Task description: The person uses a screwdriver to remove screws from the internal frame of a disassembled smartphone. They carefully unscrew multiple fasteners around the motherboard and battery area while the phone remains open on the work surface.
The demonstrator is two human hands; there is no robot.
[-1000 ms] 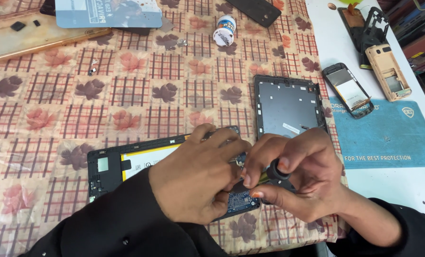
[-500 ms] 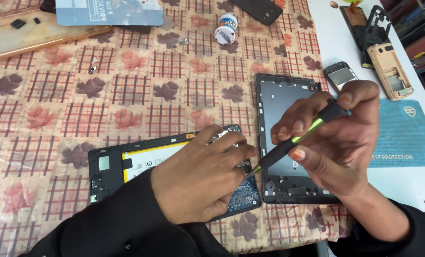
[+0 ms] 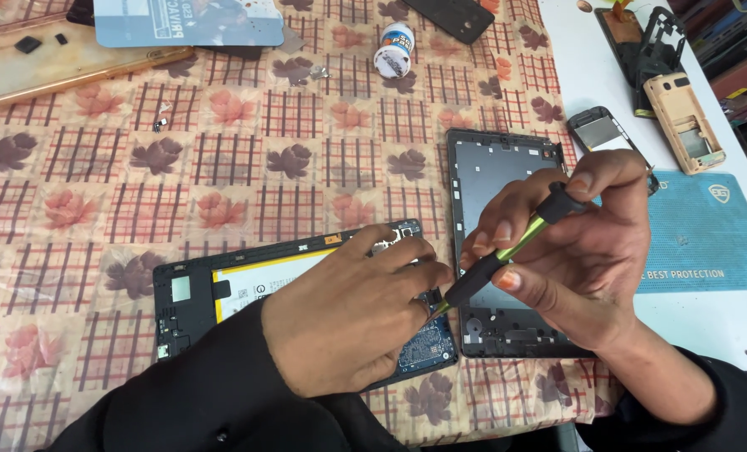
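Note:
An opened tablet (image 3: pixel 223 289) lies on the patterned cloth, its yellow-edged battery and blue circuit board (image 3: pixel 430 345) showing. My left hand (image 3: pixel 348 314) rests flat on its right half, fingertips at the upper right corner. My right hand (image 3: pixel 574 247) holds a screwdriver (image 3: pixel 507 251) with a black and green handle, tilted, its tip down at the tablet's right edge beside my left fingers. The tablet's dark back cover (image 3: pixel 495 180) lies just to the right, partly under my right hand.
A small white bottle (image 3: pixel 392 48) and loose tiny parts (image 3: pixel 157 125) sit farther back. A gold tablet shell (image 3: pixel 64 67) and a blue card (image 3: pixel 189 21) lie at top left. Phone frames (image 3: pixel 683 121) and a blue mat (image 3: pixel 708 234) are on the right.
My right hand lifted from beside my left hand, brought up the screwdriver and set its tip at the tablet's right edge. My left hand stayed on the tablet.

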